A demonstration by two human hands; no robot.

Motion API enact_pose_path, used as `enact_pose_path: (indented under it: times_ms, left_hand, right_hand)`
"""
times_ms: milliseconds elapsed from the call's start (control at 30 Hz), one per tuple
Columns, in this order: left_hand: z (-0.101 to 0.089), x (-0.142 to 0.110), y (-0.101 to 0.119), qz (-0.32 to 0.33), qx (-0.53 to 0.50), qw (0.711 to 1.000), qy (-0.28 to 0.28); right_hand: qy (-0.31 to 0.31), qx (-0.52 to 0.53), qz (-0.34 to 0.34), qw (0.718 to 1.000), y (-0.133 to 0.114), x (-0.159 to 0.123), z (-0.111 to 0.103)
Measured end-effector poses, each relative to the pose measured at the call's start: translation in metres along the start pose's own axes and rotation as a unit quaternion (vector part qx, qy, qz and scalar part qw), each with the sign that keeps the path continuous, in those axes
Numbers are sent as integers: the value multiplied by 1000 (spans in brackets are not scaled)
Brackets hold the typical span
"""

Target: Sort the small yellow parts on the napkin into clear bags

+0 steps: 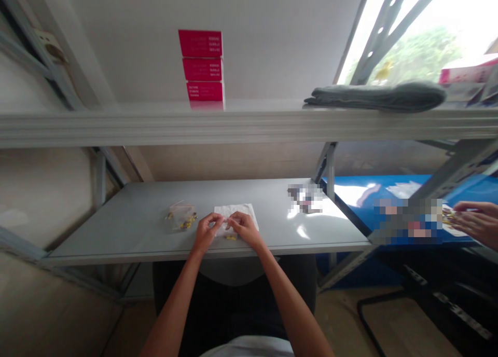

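Observation:
My left hand (209,229) and my right hand (241,226) meet fingertip to fingertip over a white sheet (249,210) of paper or cloth near the front edge of the grey shelf. The fingers of both are pinched together; whatever lies between them is too small to make out. Just below the fingers, small yellow pieces (231,237) rest at the sheet's front. To the left of my left hand lies a clear plastic bag (181,215), with several small yellow and dark pieces (189,222) in or on it.
Above, an upper shelf (249,128) carries stacked pink boxes (204,70) and a folded grey cloth (375,96). A blurred-out item (306,197) lies at the shelf's right. Beyond the metal post stands a blue table (354,191), where another person's hand (476,219) is over small pieces.

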State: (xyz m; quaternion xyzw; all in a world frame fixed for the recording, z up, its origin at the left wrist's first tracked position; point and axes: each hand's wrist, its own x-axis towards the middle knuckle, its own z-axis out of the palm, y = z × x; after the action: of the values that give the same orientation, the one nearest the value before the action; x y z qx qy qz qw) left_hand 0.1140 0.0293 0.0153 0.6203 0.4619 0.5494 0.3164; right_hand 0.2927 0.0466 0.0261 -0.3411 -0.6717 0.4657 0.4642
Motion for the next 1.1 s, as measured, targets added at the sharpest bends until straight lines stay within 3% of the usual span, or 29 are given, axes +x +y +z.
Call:
enact_pose_path:
  times_ms: [267, 367, 533, 733, 1000, 1100]
  left_hand:
    - [3, 0, 2, -10, 20, 1000, -14]
    - [2, 1, 1, -9, 13, 1000, -7]
    - [3, 1, -1, -24, -3, 1000, 20]
    - [2, 0, 3, -13, 30, 999, -24]
    - [3, 2, -6, -30, 21, 999, 38]
    - [3, 2, -6, -34, 4, 999, 10]
  right_hand:
    - [-1, -32, -53, 998, -3, -1, -2]
    - [-5, -34, -47, 998, 1, -1, 0]
    - [44, -47, -32, 997, 8, 2, 0]
    - [47, -68, -48, 995, 14, 2, 0]
    - [76, -69, -33, 994, 23, 6, 2]
    - [72, -64, -44, 994, 22, 6, 2]
